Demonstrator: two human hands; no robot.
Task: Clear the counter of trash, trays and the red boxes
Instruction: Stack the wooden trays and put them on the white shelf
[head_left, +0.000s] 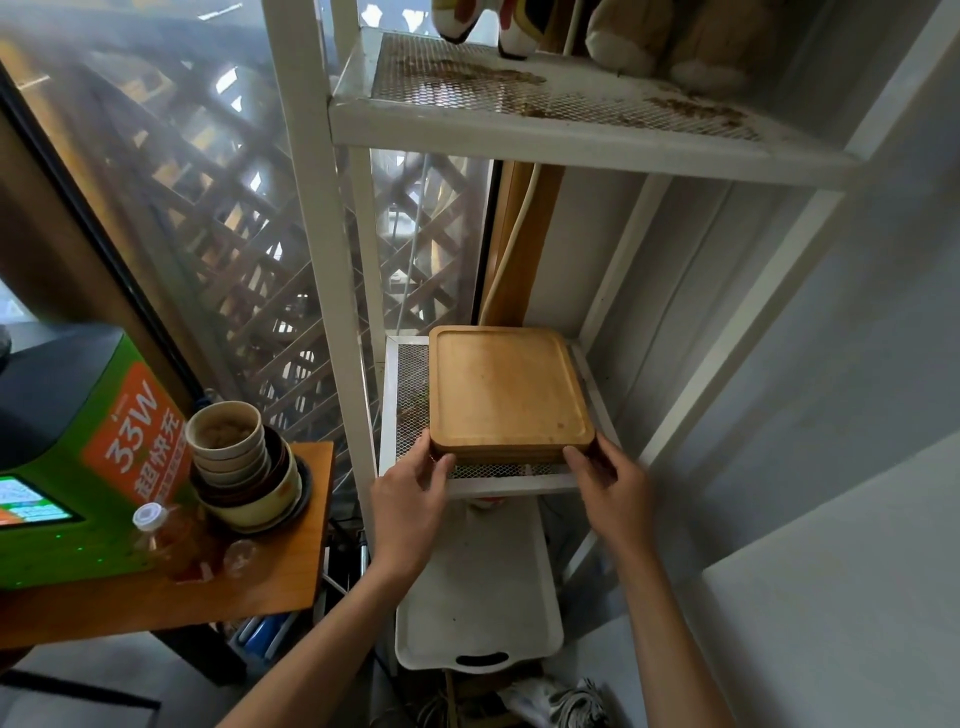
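A stack of square wooden trays (506, 392) lies on the middle mesh shelf (410, 379) of a white metal rack. My left hand (410, 499) touches the stack's near left corner with its fingertips. My right hand (610, 475) touches the near right corner the same way. Both hands rest at the front edge of the stack, fingers curled against its sides. A white plastic tray (478, 597) with a handle slot lies on the shelf below.
A wooden counter (249, 587) at the left holds stacked bowls and paper cups (244, 467), a plastic bottle (161, 540) and a green charging machine (72, 467). Soft toys (675, 36) sit on the dusty top shelf (519, 104). A grey wall is at the right.
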